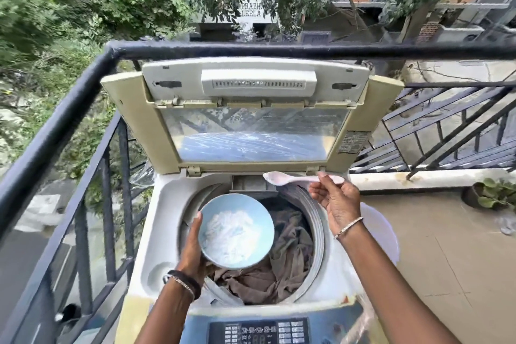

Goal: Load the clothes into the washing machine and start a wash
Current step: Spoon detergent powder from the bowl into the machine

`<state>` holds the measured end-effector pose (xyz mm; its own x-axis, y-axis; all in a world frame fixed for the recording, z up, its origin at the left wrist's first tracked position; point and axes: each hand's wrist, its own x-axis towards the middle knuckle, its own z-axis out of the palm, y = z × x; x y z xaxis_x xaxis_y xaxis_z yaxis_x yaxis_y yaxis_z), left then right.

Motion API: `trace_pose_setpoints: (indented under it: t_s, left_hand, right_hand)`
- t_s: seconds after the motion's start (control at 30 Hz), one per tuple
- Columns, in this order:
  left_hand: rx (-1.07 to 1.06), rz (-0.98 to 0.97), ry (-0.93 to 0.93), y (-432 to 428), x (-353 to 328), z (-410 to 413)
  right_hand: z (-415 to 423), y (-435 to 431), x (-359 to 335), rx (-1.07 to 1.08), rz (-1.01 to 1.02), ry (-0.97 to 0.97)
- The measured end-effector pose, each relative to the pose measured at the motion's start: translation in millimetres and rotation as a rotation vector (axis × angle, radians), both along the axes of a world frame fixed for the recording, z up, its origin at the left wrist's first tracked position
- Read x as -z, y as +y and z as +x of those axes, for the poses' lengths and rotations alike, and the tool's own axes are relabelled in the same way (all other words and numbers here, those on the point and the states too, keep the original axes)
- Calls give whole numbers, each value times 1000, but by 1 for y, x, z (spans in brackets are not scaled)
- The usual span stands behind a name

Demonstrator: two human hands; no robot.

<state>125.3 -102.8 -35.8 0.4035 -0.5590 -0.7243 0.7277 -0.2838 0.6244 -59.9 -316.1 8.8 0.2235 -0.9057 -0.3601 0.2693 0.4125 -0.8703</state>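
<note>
Cupping likely light, spill-prone powder bowl (237, 232) by left rim in left hand (192, 257), pinching stiff spoon (282, 179) by handle in right hand (335, 204) at far right, above soft limp clothes (287, 260) in drum (317, 220)

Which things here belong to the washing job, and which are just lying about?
For the job: washing machine, clothes in its drum, blue bowl of white powder, spoon, control panel.
Lying about: potted plant, balcony railing.
</note>
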Motion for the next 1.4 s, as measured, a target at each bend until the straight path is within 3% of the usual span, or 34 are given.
trace_pose_setpoints:
  t_s: [0.37,0.83,0.97,1.23,1.4]
  left_hand:
    - [-37,-71,43,3,1,8]
    - [-3,-83,91,0,8,14]
    - [1,-79,88,1,9,18]
    - [43,-88,51,-5,-6,14]
    - [91,-69,-22,-13,-15,5]
  right_hand:
    - [45,-16,44,-120,-92,161]
    - [43,-18,55,-468,-398,331]
    - [38,-11,49,-473,-516,411]
    - [23,28,7,-150,-263,78]
    - [12,67,4,-275,-283,148]
